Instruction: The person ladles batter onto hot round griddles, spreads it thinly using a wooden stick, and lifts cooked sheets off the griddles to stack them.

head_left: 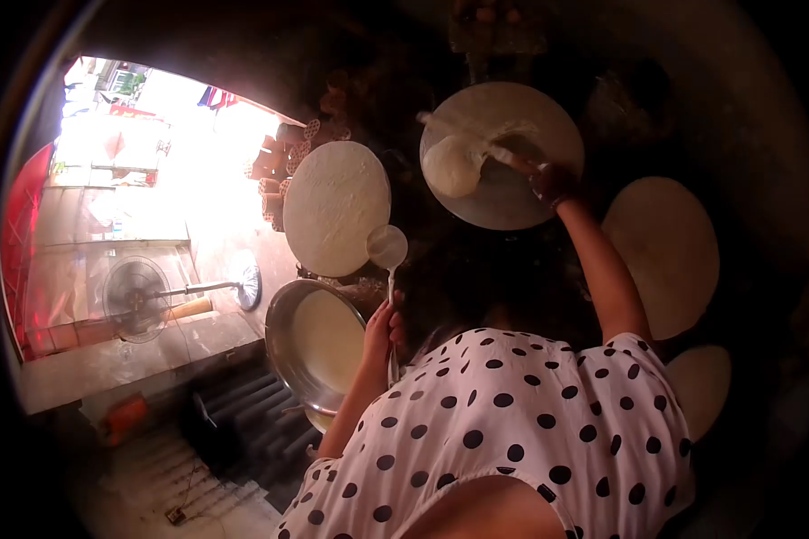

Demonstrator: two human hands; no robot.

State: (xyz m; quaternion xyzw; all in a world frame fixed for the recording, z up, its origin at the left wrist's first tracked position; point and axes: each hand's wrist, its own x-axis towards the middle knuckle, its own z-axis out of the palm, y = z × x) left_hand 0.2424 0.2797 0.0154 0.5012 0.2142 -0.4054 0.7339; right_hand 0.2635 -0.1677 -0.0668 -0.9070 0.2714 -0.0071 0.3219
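My left hand [383, 328] is closed round the handle of a ladle [387, 246]. The ladle's round bowl points up, overlapping the edge of a pale round flatbread [337, 211]. Below it is a metal pot [281, 346] of creamy white batter [328, 340]. My right hand [553, 184], in a dark glove or covering, grips the handle of a spreader [512, 160] over a round griddle [503, 216]. The spreader's blade is blurred. A thick mass of batter [454, 168] lies on the griddle's left side, with a thinner smear along the top.
More pale rounds [665, 256] [699, 386] lie to the right. Several perforated coal briquettes [274, 202] are stacked at the upper left. A standing fan [137, 296] is near the bright opening. Corrugated dark sheeting [252, 413] sits below the pot. Much of the surroundings is too dark to make out.
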